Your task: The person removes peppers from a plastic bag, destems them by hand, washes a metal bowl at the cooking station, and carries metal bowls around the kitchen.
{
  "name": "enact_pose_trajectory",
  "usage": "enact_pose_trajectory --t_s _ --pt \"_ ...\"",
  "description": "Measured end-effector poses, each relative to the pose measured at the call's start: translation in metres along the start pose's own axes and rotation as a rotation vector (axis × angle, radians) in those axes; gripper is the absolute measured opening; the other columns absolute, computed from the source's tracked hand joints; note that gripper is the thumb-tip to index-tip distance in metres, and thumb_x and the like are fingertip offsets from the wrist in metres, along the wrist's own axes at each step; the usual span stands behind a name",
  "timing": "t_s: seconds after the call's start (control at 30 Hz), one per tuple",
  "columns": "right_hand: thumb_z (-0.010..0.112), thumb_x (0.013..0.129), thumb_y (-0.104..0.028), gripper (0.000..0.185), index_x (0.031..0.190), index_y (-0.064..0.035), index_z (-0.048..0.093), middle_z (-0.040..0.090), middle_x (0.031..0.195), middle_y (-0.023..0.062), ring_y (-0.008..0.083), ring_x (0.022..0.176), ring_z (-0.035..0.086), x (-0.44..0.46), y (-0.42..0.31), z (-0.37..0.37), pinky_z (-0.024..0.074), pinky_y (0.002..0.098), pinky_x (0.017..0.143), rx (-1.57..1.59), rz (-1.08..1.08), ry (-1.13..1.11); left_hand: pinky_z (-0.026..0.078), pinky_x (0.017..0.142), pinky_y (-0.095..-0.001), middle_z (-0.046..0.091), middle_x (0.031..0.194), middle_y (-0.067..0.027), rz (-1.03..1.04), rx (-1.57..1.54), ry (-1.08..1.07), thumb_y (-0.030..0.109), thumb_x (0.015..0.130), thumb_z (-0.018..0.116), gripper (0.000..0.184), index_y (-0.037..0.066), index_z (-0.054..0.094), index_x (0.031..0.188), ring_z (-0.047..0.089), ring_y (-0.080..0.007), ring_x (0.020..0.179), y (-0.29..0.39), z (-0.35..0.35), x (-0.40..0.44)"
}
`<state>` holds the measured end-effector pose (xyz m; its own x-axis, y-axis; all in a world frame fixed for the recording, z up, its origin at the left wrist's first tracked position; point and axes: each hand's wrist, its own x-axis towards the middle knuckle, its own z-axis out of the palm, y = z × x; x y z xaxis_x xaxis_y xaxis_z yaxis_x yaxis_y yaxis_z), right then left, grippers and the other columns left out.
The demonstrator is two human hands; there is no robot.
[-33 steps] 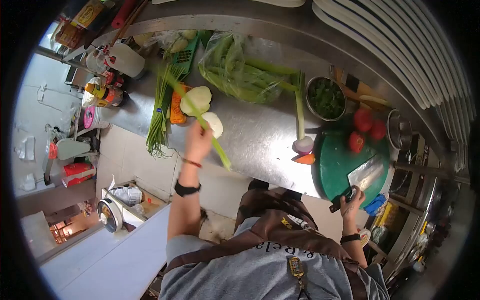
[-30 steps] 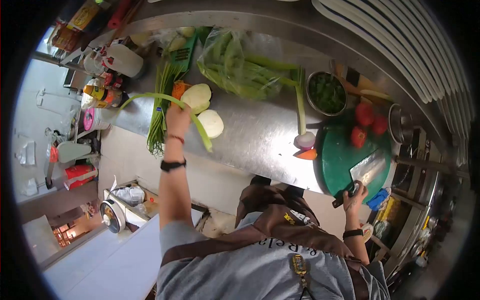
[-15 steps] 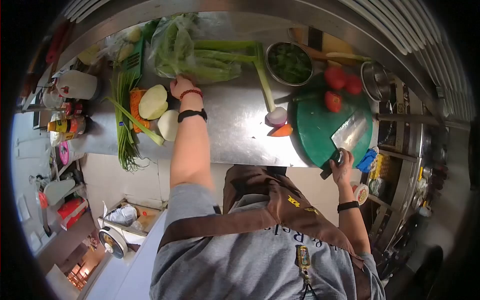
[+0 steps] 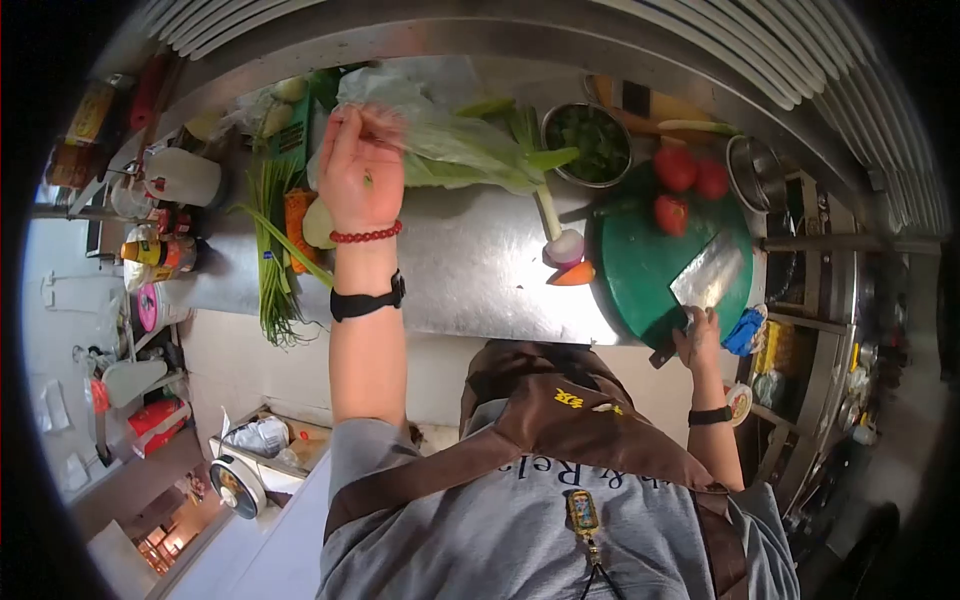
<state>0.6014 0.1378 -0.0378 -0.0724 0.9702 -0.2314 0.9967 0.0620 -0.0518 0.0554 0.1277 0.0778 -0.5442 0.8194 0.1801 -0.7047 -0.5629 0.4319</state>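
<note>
Here: clasped broad steel cleaver point(image 4: 712, 272) in wrapped right hand point(image 4: 698, 338) over round green board point(image 4: 632, 248) | pointed long axis diagonally forward-right | showed left hand point(image 4: 362, 180) palm-up, half-curled by crinkled plastic bag point(image 4: 450, 145); could not tell grasp.

Well to the left of the left hand point(image 4: 362, 178) stand a white jug point(image 4: 185, 177) and a yellow-and-dark bottle point(image 4: 160, 253), with a pink-and-white bucket point(image 4: 148, 307) below them in view. Just right of the right hand point(image 4: 697, 338) is a bunched blue cloth point(image 4: 744, 332); well beyond that hand, white plates point(image 4: 775, 50) stand in a row.
</note>
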Motion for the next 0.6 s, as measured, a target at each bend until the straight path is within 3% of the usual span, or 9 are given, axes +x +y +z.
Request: enact_pose_trajectory --t_s 0.03,0.1,0.2,0.27,0.33,0.43,0.53,0.57,0.6 --pt "0.076 0.067 -0.013 0.066 0.127 -0.0113 0.050 0.045 0.129 0.0207 0.0437 0.109 0.051 0.000 -0.019 -0.014 0.0460 0.0419 0.094 -0.044 -0.073 0.100 0.045 0.084 -0.0352 0.063 0.091 -0.0078 -0.019 0.022 0.003 0.007 0.095 0.052 0.006 0.006 0.057 0.092 0.059 -0.0188 0.089 0.000 0.012 -0.004" --pt "0.076 0.071 -0.015 0.066 0.130 -0.0076 0.048 0.045 0.131 0.0200 0.0407 0.112 0.052 0.008 -0.073 -0.042 0.0463 0.0405 0.093 0.342 -0.379 0.211 0.046 0.085 -0.0360 0.064 0.092 -0.0093 -0.066 0.072 0.006 0.008 0.095 0.052 0.006 0.005 0.057 0.093 0.060 -0.0199 0.090 -0.002 0.038 -0.013" --pt "0.078 0.075 -0.016 0.093 0.148 -0.0134 0.021 0.031 0.148 0.0114 0.0307 0.122 0.048 -0.001 -0.183 -0.096 0.0447 0.0437 0.095 1.108 -0.473 -0.158 0.046 0.086 -0.0375 0.065 0.093 -0.0115 -0.167 0.216 -0.033 0.010 0.096 0.051 0.008 0.004 0.056 0.096 0.061 -0.0224 0.092 0.000 0.073 -0.038" --pt "0.079 0.074 -0.012 0.094 0.148 -0.0126 0.021 0.026 0.148 0.0134 0.0276 0.120 0.050 0.003 -0.229 -0.107 0.0479 0.0404 0.092 1.315 -0.502 -0.206 0.048 0.086 -0.0375 0.065 0.093 -0.0127 -0.140 0.273 -0.060 0.011 0.097 0.049 0.011 0.002 0.055 0.098 0.062 -0.0238 0.091 0.010 0.094 -0.051" --pt "0.075 0.077 -0.006 0.079 0.143 -0.0089 0.031 0.034 0.143 0.0141 0.0227 0.112 0.056 0.018 -0.252 -0.092 0.0521 0.0340 0.085 1.477 -0.448 -0.281 0.049 0.085 -0.0368 0.065 0.093 -0.0128 -0.119 0.282 -0.064 0.011 0.097 0.048 0.011 0.002 0.055 0.097 0.063 -0.0239 0.090 0.022 0.105 -0.059" --pt "0.069 0.082 -0.001 0.051 0.129 -0.0031 0.051 0.054 0.123 0.0121 0.0179 0.094 0.063 0.043 -0.248 -0.077 0.0541 0.0284 0.078 1.474 -0.567 -0.190 0.051 0.083 -0.0356 0.065 0.092 -0.0129 -0.167 0.469 0.008 0.012 0.096 0.049 0.013 0.000 0.056 0.096 0.064 -0.0224 0.090 0.039 0.107 -0.067" --pt "0.065 0.083 0.002 0.024 0.106 0.0015 0.065 0.065 0.093 0.0087 0.0161 0.079 0.065 0.037 -0.237 -0.084 0.0538 0.0268 0.074 1.346 -0.536 0.031 0.052 0.081 -0.0337 0.066 0.090 -0.0122 -0.263 0.667 0.127 0.012 0.095 0.051 0.012 0.000 0.056 0.094 0.064 -0.0205 0.086 0.045 0.096 -0.092" --pt "0.066 0.081 0.000 0.012 0.093 0.0027 0.067 0.064 0.077 0.0092 0.0162 0.070 0.065 0.033 -0.233 -0.095 0.0526 0.0269 0.067 1.061 -0.572 0.235 0.052 0.080 -0.0335 0.065 0.090 -0.0120 -0.312 0.737 0.103 0.012 0.095 0.051 0.011 0.001 0.055 0.094 0.064 -0.0201 0.085 0.048 0.086 -0.105" --pt "0.066 0.080 0.000 0.012 0.092 0.0024 0.067 0.064 0.076 0.0098 0.0163 0.069 0.065 0.034 -0.226 -0.091 0.0520 0.0271 0.066 0.933 -0.578 0.244 0.052 0.080 -0.0332 0.065 0.090 -0.0117 -0.362 0.807 0.076 0.011 0.095 0.051 0.011 0.002 0.055 0.093 0.064 -0.0197 0.085 0.048 0.075 -0.118"
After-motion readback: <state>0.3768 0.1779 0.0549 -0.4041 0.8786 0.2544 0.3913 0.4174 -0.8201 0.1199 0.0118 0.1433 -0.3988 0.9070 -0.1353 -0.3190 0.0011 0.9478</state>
